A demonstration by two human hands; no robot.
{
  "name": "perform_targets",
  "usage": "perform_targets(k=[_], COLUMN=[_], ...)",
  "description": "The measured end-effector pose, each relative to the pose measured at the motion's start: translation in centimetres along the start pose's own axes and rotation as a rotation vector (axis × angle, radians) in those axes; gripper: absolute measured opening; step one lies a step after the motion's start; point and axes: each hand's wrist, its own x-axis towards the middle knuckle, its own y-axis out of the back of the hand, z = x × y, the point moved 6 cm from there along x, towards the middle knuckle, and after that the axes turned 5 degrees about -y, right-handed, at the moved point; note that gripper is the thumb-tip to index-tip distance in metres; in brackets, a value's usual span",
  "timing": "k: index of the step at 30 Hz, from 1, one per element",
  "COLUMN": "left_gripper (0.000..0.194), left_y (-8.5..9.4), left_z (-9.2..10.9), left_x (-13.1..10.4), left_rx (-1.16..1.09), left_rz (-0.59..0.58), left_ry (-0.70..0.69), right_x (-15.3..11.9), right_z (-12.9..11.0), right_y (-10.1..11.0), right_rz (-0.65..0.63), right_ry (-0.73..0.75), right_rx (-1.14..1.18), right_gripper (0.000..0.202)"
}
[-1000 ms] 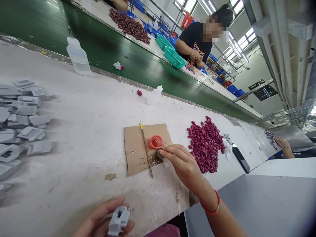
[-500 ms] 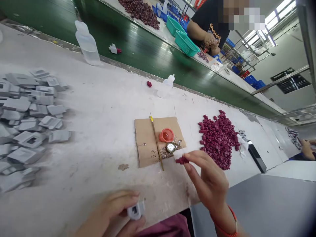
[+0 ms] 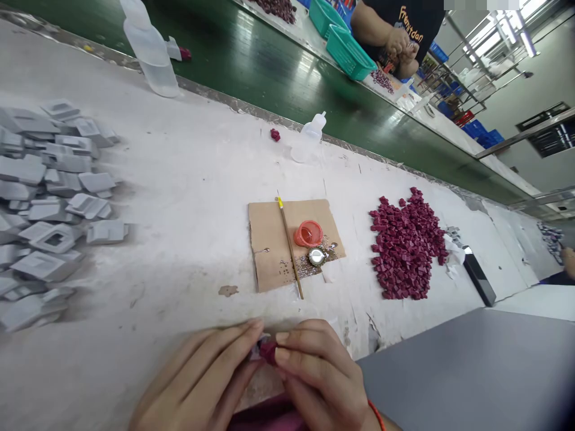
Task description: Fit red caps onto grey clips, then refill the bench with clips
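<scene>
The maroon piece [image 3: 268, 353] sits right at the tips of my right hand [image 3: 321, 374], whose thumb and fingers pinch it narrowly. Its other end meets or nearly meets the grey piece [image 3: 255, 353], which my left hand [image 3: 197, 377] grips and mostly covers; I cannot tell whether the 2 pieces touch.

A slip seems the likeliest trouble: something this small could twist out of a loose pinch, and pushing at a skewed angle could scuff an edge. The maroon looks matt and knobbly, the grey smooth and hard.

Ahead of my fingertips lies brown cardboard [image 3: 269, 224], rough-edged, bearing a round red cup [image 3: 298, 238], a slim stick [image 3: 288, 239], a shiny disc [image 3: 317, 257] and glittering grains [image 3: 308, 269]. A careless forward reach might tip the cup.

Ahead and right of my fingers spreads an angular maroon heap [image 3: 404, 254]; ahead and left, blocky grey parts [image 3: 49, 209]. Farther off stand 2 translucent bottles [image 3: 157, 63], then a glossy green belt [image 3: 251, 66].
</scene>
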Motion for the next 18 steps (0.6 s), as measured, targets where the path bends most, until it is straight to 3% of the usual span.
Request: perform_targets(k=[8, 14, 18], left_gripper=[0.029, 0.027, 0.028], left_y=[-0.04, 0.13, 0.27], left_z=[-0.70, -0.39, -0.08], left_x=[0.47, 0.75, 0.93], left_rx=[-0.068, -0.082, -0.063], left_rz=[-0.003, 0.004, 0.002], left_ry=[0.073, 0.050, -0.023], right_x=[-0.66, -0.67, -0.47], right_z=[-0.05, 0.10, -0.35], right_y=[-0.04, -0.25, -0.34], right_rz=[-0.103, -0.118, -0.214], right_ry=[0.068, 0.028, 0.058], right_rx=[-0.051, -0.103, -0.194], right_gripper=[0.030, 0.032, 0.027])
